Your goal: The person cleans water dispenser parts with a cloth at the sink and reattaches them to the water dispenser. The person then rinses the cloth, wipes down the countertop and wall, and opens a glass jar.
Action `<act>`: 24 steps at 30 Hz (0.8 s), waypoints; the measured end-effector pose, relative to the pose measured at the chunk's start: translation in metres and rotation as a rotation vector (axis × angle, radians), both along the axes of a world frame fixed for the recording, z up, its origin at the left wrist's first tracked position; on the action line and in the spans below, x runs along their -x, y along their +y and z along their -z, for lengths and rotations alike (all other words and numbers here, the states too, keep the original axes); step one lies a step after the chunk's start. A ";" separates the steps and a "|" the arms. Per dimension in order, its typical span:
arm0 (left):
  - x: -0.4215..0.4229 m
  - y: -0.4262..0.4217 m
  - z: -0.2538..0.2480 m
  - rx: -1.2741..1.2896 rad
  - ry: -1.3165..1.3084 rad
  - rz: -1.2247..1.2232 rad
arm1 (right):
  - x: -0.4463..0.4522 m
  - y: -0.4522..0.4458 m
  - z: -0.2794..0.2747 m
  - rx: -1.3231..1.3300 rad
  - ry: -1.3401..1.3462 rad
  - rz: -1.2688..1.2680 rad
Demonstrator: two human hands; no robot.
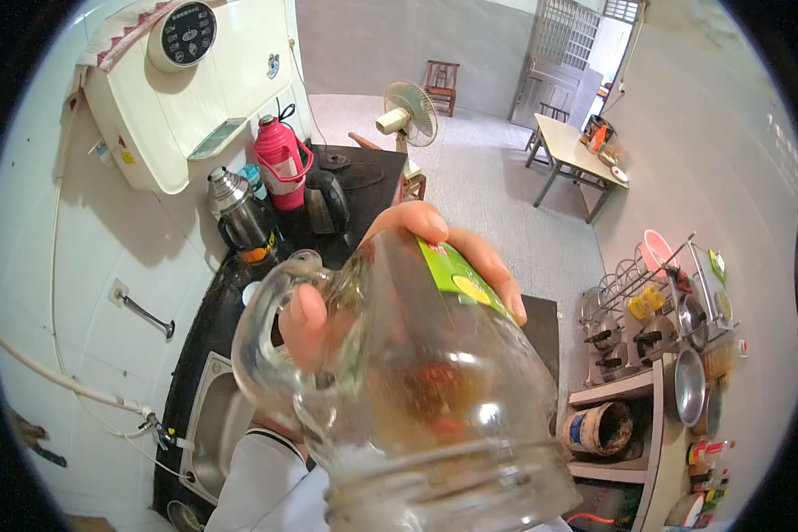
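Note:
A clear jar (pixel 505 390) with a side handle (pixel 255 328) fills the middle of the view, close to the camera. It is tilted, its threaded neck low and toward me. Part of a green label with a yellow round picture (pixel 470 282) shows near its upper side. Behind the jar, my left hand (pixel 399 235) is closed on it: the thumb shows at the handle and the fingertips curl over the label side. An orange-brown patch appears through the wall, too distorted to make out. My right hand is not visible.
Left, a steel sink (pixel 197 434) is set in a black counter (pixel 182 381). On it stand a steel flask (pixel 244 208), a pink thermos (pixel 281 164) and a dark kettle (pixel 326 202). A dish rack (pixel 634 293) and shelves (pixel 656 417) are at right; a fan (pixel 410 113) stands beyond.

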State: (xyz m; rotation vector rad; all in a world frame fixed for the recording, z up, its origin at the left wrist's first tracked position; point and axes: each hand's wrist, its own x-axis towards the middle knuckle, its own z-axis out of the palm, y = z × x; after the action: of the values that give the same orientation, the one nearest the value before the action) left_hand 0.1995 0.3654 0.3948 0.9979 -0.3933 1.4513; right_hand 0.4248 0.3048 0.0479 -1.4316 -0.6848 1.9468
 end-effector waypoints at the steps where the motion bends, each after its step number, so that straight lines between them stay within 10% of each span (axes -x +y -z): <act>1: 0.001 0.004 0.001 -0.066 -0.027 0.086 | 0.000 0.001 -0.001 0.000 0.026 0.006; 24: -0.024 -0.012 -0.007 0.023 -0.101 0.030 | -0.005 0.002 0.015 0.023 0.004 -0.002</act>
State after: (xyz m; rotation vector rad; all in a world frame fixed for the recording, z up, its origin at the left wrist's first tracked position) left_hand 0.2240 0.3529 0.4016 0.8994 -0.4617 1.4796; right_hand 0.4303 0.3064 0.0326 -1.4410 -0.6645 1.9650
